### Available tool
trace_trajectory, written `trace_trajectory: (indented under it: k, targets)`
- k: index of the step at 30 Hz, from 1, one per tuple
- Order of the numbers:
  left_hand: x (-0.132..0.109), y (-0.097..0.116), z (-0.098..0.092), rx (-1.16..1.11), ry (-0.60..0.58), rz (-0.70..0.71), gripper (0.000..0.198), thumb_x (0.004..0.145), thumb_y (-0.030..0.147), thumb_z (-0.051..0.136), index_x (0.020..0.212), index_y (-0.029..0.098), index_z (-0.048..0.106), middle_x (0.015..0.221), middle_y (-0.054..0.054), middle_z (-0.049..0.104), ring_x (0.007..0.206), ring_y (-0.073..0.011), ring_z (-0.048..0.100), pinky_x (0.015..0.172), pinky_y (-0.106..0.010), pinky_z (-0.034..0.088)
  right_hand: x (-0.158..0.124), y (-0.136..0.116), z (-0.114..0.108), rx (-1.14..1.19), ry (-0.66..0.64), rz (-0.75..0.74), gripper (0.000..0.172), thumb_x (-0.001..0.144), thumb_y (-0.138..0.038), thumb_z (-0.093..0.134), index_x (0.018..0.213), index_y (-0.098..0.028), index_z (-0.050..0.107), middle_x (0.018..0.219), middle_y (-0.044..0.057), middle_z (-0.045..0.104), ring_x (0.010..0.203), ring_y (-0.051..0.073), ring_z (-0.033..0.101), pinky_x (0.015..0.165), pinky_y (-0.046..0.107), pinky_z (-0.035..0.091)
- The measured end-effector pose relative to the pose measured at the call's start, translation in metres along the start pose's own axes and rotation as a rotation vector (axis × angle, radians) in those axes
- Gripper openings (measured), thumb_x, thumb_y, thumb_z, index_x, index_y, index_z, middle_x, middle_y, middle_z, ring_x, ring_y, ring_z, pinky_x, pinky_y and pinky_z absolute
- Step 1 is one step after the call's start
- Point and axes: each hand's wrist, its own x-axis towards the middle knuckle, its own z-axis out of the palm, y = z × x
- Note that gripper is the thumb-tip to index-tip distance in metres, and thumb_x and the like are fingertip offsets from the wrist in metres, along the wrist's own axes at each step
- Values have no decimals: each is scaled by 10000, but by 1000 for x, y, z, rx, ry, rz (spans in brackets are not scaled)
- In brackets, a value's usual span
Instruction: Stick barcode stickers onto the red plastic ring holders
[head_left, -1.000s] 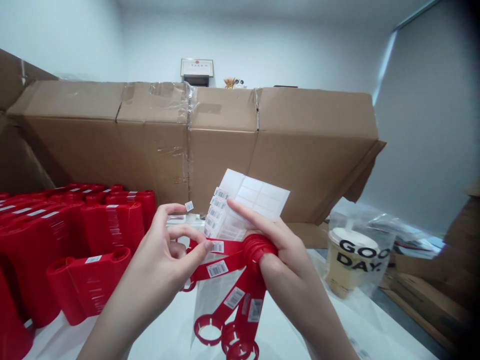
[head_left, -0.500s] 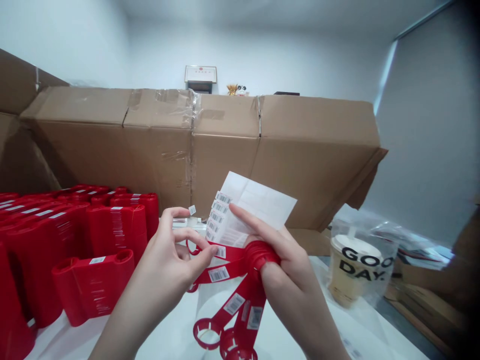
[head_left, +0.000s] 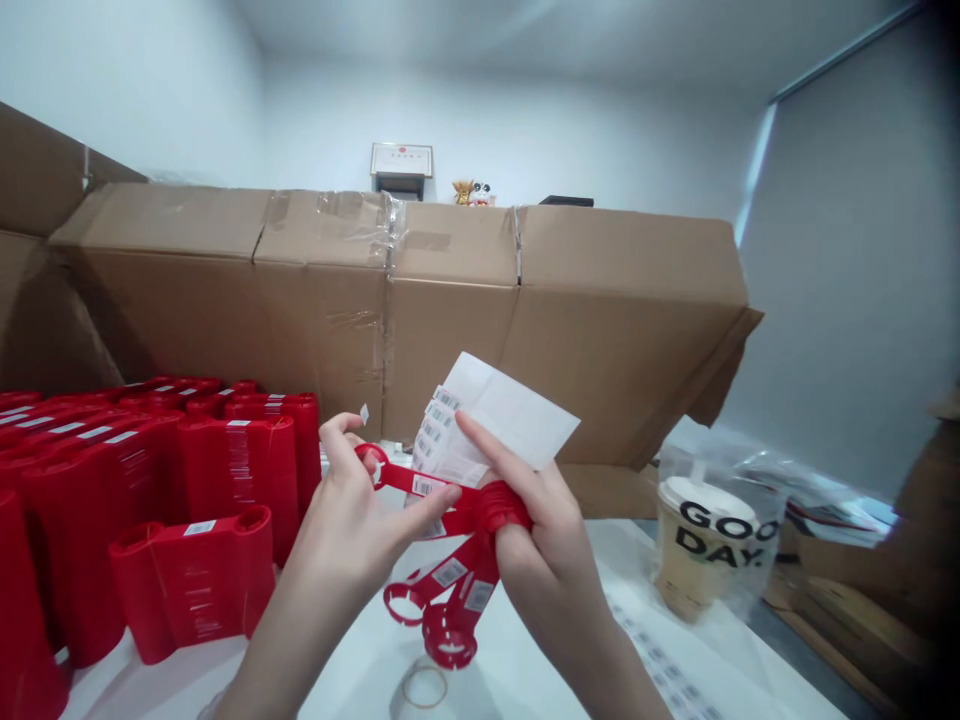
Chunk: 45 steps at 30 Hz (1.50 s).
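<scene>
Red plastic strips (head_left: 457,505): bundled, ring-ended, barcode stickers along them; held across both hands above the surface. One ring end now sits up by the left hand, and the hanging ring ends ride higher than in the earlier frame.

Right hand (head_left: 551,580): closed around the stacked rings of the strips; index finger extended, resting on the sticker sheet.

Left hand (head_left: 356,510): fingers curled, thumb pressed along a strip; small barcode sticker (head_left: 364,414) at the index fingertip.

Barcode sticker sheet (head_left: 487,425): upright behind the strips, between the hands; column of stickers along its left edge.

Surface (head_left: 352,650): white; rubber band (head_left: 424,687), now in view, lies below the strips; strip of barcode stickers (head_left: 660,660) lies at lower right.

Around: stacked red plastic holders (head_left: 225,480) at left; "Good Day" paper cup (head_left: 701,550) in a clear plastic bag at right; cardboard box (head_left: 450,310) behind.
</scene>
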Motion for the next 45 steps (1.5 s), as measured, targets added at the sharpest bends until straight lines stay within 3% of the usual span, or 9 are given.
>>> trace_trajectory:
  k: [7, 12, 17, 21, 26, 33, 37, 41, 45]
  targets:
    - [4, -3, 0, -193, -48, 73, 752, 793, 609, 735, 1248, 297, 223, 872, 29, 511, 826, -187, 626, 722, -300, 520, 6, 10, -12, -47, 3, 46, 825, 737, 25, 367, 1447, -343, 571, 1457, 11, 530, 1357, 181, 510, 1173, 368, 418]
    - [2, -2, -12, -218, 17, 97, 613, 888, 619, 624, 1259, 314, 243, 1289, -61, 533, 1209, -212, 572, 926, -344, 519, 16, 16, -29, 7, -104, 114, 844, 687, 45, 371, 1402, -330, 617, 1427, 10, 569, 1322, 189, 545, 1155, 373, 436]
    - [-2, 4, -8, -417, -318, 32, 671, 858, 446, 740, 1299, 300, 256, 1242, -70, 627, 1106, -210, 658, 949, -372, 541, 19, 20, -36, 189, -345, 136, 834, 695, 78, 395, 1338, -385, 655, 1387, -40, 604, 1300, 154, 554, 1103, 295, 467]
    - [6, 4, 2, -566, -270, 56, 635, 817, 331, 783, 1213, 243, 295, 1017, -42, 703, 860, -188, 712, 828, -357, 584, 21, 16, -42, 267, -365, 198, 757, 733, 52, 403, 1312, -351, 675, 1417, 0, 539, 1007, 124, 656, 715, 190, 561]
    - [21, -7, -9, -479, -16, 43, 690, 735, 298, 826, 1196, 224, 318, 991, -50, 716, 895, -211, 734, 751, -287, 579, 22, 7, -77, 150, -155, 341, 699, 720, -20, 481, 1331, -316, 649, 1295, 52, 613, 487, 17, 374, 390, 196, 298]
    - [27, -40, 23, -238, -378, -67, 861, 667, 336, 860, 1348, 208, 349, 1044, -93, 669, 727, -200, 675, 559, -241, 488, 16, 7, -121, -45, 198, 271, 564, 729, -43, 572, 1180, -342, 733, 1069, 44, 623, 641, 120, 495, 386, 242, 266]
    - [30, -40, 56, -376, -277, -52, 762, 724, 486, 823, 1305, 202, 421, 1394, -177, 510, 1209, -258, 585, 877, -277, 510, 23, 21, -108, 56, 255, 308, 461, 686, -54, 538, 1037, -250, 763, 881, 36, 626, 644, 121, 531, 425, 219, 343]
    - [16, -23, 71, -616, -432, -129, 755, 871, 800, 391, 1299, 178, 381, 1242, -206, 625, 973, -258, 698, 820, -379, 557, 30, 40, -75, 201, 311, 375, 330, 670, -88, 493, 859, -206, 736, 817, 18, 662, 654, 123, 576, 503, 222, 409]
    - [-10, -17, 71, -1009, -724, -330, 731, 954, 716, 292, 1332, 119, 481, 1254, -218, 628, 881, -294, 720, 791, -447, 572, 27, 40, -40, 260, 293, 390, 275, 706, -91, 435, 815, -192, 666, 797, 10, 658, 686, 140, 588, 573, 256, 439]
